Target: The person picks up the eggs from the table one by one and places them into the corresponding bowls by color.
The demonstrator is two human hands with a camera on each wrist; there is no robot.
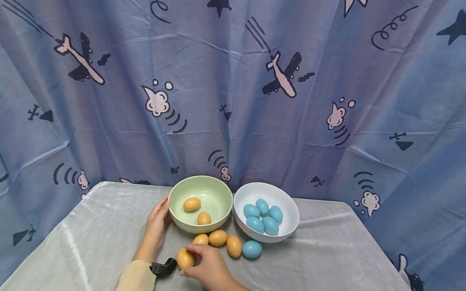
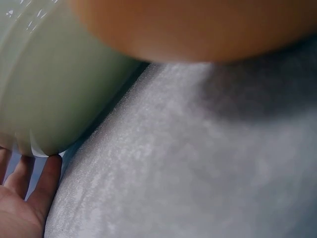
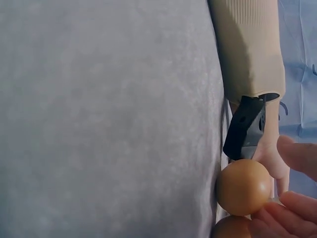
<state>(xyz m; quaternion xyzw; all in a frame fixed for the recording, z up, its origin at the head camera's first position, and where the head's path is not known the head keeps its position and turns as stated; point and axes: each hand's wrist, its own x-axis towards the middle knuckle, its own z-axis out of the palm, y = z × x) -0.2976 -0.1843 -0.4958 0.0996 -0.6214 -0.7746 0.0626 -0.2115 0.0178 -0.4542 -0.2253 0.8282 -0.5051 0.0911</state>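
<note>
In the head view, my left hand point(image 1: 156, 228) rests against the left side of a green bowl point(image 1: 225, 218), its fingers straight along the wall. Two yellow-orange eggs point(image 1: 191, 204) lie in that bowl. My right hand point(image 1: 211, 266) is at a yellow-orange egg point(image 1: 185, 258) on the table, thumb and fingers spread about it. In the right wrist view, the fingertips point(image 3: 270, 213) are right at this egg point(image 3: 244, 187), while the thumb stands apart from it. A blurred egg point(image 2: 198, 29) fills the top of the left wrist view, beside the bowl point(image 2: 54, 84).
Several more yellow-orange eggs point(image 1: 234, 246) and one blue egg point(image 1: 252, 249) lie in front of the bowls. A white bowl point(image 1: 291, 226) with several blue eggs stands to the right. A grey cloth point(image 1: 327, 258) covers the table; a patterned blue curtain point(image 1: 204, 101) hangs behind.
</note>
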